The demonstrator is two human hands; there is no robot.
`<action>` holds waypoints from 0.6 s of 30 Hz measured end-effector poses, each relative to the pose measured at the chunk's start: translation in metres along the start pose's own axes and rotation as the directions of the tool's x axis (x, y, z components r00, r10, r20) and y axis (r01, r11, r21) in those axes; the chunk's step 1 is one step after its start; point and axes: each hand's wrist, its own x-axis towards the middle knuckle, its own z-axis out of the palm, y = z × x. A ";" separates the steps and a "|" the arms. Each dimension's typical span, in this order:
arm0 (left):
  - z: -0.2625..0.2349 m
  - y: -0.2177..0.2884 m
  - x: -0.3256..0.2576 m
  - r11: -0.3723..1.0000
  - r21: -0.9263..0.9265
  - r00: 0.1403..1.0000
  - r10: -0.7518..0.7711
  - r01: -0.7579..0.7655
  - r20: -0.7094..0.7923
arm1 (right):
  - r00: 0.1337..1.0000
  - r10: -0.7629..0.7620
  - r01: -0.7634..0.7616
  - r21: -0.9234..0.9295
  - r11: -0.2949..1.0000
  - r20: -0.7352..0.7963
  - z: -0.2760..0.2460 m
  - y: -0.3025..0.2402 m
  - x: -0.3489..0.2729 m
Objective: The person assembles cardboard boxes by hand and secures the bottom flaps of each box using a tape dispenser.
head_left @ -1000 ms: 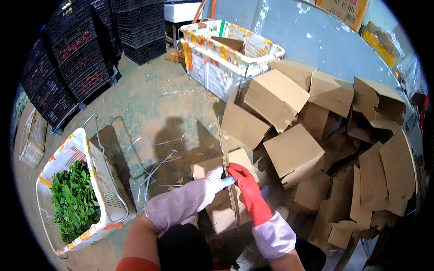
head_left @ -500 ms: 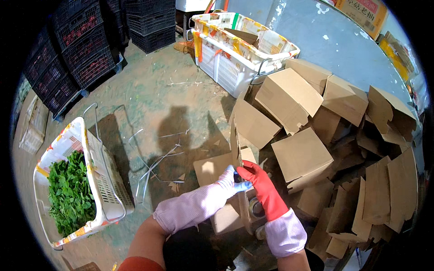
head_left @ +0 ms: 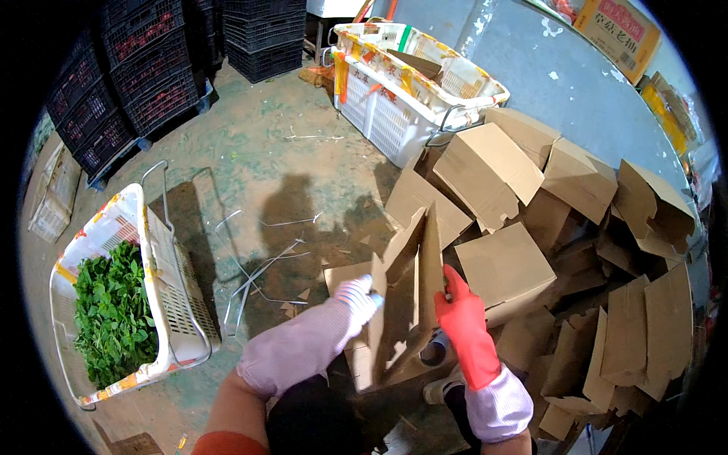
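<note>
Concrete floor (head_left: 303, 159), box pile (head_left: 576, 227) right. Both hands' fingers closed on upright flattened carton (head_left: 409, 296): left hand (head_left: 356, 297), right hand (head_left: 459, 318). Looks light, stiff; grip edges.

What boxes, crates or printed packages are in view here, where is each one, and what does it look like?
Flattened carton: held on edge between left hand and right hand, plain brown.
Carton pile: right, brown, tumbled.
White crate: top centre, orange and yellow printed rim.
Greens crate: left, white, leafy greens inside.
Black crates: top left, stacked.
Printed carton: top right, tan, red print.
</note>
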 end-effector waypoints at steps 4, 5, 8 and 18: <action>-0.060 -0.013 0.007 0.966 -0.071 0.909 0.208 -0.250 -0.362 | 0.990 -0.140 0.140 -0.054 0.989 0.007 -0.017 0.002 -0.047; -0.069 -0.015 0.011 0.951 -0.072 0.872 0.243 -0.300 -0.426 | 0.984 -0.178 0.180 -0.105 0.978 0.029 -0.014 0.007 -0.065; -0.105 0.022 -0.020 0.909 0.374 0.880 0.322 -0.184 -0.348 | 0.838 -0.231 0.290 -0.044 0.956 0.494 -0.006 0.001 -0.101; -0.093 0.111 -0.071 0.494 0.703 0.774 0.620 -0.512 0.128 | 0.984 -0.176 0.161 -0.435 0.886 0.005 -0.089 -0.032 -0.003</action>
